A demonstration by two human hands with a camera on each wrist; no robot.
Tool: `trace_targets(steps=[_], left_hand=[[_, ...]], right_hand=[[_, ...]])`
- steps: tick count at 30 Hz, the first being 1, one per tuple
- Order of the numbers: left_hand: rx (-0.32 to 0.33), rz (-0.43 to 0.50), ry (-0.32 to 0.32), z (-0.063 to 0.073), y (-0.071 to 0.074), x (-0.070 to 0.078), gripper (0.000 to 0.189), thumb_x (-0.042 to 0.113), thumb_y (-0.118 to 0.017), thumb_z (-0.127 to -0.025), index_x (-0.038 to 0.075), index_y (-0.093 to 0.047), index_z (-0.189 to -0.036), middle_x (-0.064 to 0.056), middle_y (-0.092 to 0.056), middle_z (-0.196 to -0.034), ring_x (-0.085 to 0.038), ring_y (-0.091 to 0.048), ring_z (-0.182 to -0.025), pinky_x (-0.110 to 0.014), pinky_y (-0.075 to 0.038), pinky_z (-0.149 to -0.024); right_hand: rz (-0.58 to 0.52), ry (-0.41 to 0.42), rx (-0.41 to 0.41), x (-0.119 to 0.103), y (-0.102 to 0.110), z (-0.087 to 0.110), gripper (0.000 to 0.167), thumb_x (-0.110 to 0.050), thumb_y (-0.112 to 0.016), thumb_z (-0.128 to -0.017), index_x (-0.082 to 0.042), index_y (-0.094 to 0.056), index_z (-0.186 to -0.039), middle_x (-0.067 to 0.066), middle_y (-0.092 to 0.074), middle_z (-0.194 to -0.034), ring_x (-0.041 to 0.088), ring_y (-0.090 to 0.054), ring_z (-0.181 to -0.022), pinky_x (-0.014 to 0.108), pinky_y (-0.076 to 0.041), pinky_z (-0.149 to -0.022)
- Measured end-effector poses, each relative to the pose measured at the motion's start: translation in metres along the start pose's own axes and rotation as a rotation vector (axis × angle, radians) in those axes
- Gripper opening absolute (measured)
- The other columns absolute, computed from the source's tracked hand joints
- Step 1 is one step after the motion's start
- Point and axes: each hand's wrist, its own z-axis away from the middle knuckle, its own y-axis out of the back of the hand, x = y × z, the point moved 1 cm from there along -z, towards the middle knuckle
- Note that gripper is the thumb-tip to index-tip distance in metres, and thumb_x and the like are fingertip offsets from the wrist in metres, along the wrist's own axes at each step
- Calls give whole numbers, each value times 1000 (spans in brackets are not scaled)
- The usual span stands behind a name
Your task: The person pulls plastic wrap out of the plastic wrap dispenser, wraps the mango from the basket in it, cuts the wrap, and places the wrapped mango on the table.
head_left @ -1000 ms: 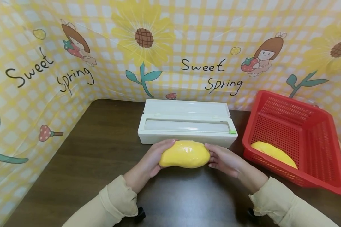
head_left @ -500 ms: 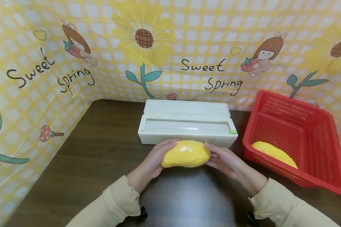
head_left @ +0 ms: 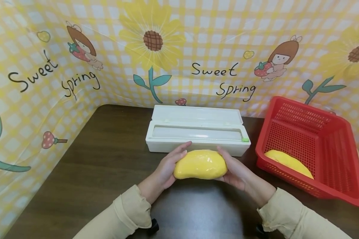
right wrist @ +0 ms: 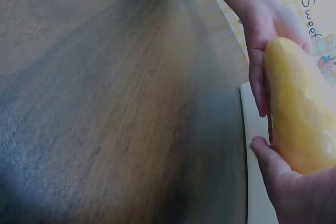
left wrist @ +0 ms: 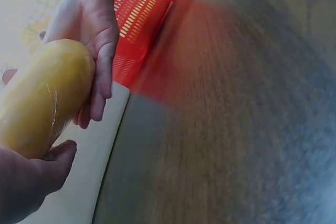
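A glossy yellow mango (head_left: 200, 164), with clear film creased over its skin (left wrist: 50, 98), is held level above the table. My left hand (head_left: 167, 167) grips its left end, thumb on the near upper side. At the other end my right hand (head_left: 236, 171) holds it, with fingers reaching underneath; the head view hides most of them. In the left wrist view the right hand's fingers (left wrist: 102, 72) lie nearly straight along the mango. Just behind both hands stands a white cling film dispenser (head_left: 160, 146), lid raised, its roll (head_left: 197, 133) showing.
To the right is a red perforated plastic basket (head_left: 344, 149) with another yellow mango (head_left: 288, 162) inside. A green slider (head_left: 245, 140) sits at the dispenser's right end. Patterned yellow check cloth (head_left: 215, 33) rises behind the dark wooden table (head_left: 86, 166).
The mango and both hands have shifted slightly right and toward me. The left fingers have spread up off the mango's top, and the right hand has moved farther around its end.
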Motion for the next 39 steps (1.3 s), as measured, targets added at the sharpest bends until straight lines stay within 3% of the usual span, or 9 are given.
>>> trace_targets(steps=[4, 9, 13, 17, 22, 26, 32, 36, 39], left_hand=[[-6, 23, 16, 0, 0, -1, 48, 18, -38, -104, 13, -33, -151, -15, -50, -133, -14, -59, -91, -28, -50, -74], [-21, 0, 95, 2, 3, 0, 54, 35, -35, -105, 10, -29, -152, -16, -50, -132, -15, -59, -95, -32, -49, -80], [-7, -39, 180, 7, 5, 2, 59, 43, -32, -104, 4, -31, -149, -21, -47, -138, -26, -57, -111, -47, -44, -95], [39, -33, 226, 12, 3, 1, 58, 39, -36, -105, -1, -34, -147, -25, -44, -141, -37, -48, -125, -56, -35, -103], [126, -6, 222, 14, 2, -3, 50, 28, -39, -106, -4, -40, -144, -26, -48, -137, -33, -52, -121, -50, -39, -101], [138, 11, 212, 13, -1, -6, 47, 21, -35, -104, -5, -38, -143, -27, -45, -139, -31, -51, -118, -54, -37, -101], [167, 24, 212, 7, -7, -5, 52, 34, -40, -103, -5, -41, -138, -21, -50, -126, -29, -56, -107, -56, -42, -96], [199, -10, 200, 4, -10, -6, 47, 27, -39, -104, -1, -44, -141, -19, -51, -122, -27, -57, -100, -54, -48, -88], [241, -41, 167, 3, -11, -7, 45, 18, -34, -104, 1, -42, -145, -19, -51, -126, -23, -57, -94, -43, -52, -79]], right_hand=[[-30, 0, 53, 3, 3, 1, 58, -47, -46, -100, -1, -37, -134, 15, -54, -112, 23, -64, -92, 41, -52, -86], [-19, 38, 76, 7, 7, 3, 55, -43, -44, -102, 2, -37, -133, 13, -56, -107, 20, -63, -89, 39, -53, -83], [-18, 65, 51, 10, 13, 3, 57, -44, -39, -103, 2, -33, -137, 13, -52, -114, 19, -59, -96, 40, -50, -88], [35, 94, 41, 12, 16, 3, 58, -46, -33, -104, 2, -36, -137, 13, -50, -116, 21, -54, -102, 40, -44, -93], [114, 138, 61, 14, 16, 2, 56, -47, -32, -104, 2, -45, -129, 9, -55, -108, 21, -53, -100, 37, -39, -91], [112, 157, 63, 12, 14, 3, 54, -41, -35, -105, 5, -45, -131, 9, -56, -110, 21, -52, -102, 37, -38, -94], [18, 87, 6, 12, 7, 6, 57, -41, -38, -104, 0, -30, -143, 15, -42, -130, 27, -47, -115, 47, -40, -100], [-7, 61, 54, 13, 5, 6, 57, -41, -36, -104, 1, -32, -142, 17, -44, -128, 27, -51, -109, 46, -45, -95], [-1, 46, 106, 15, 4, 6, 52, -37, -35, -105, 3, -34, -139, 17, -46, -123, 26, -52, -103, 42, -48, -90]])
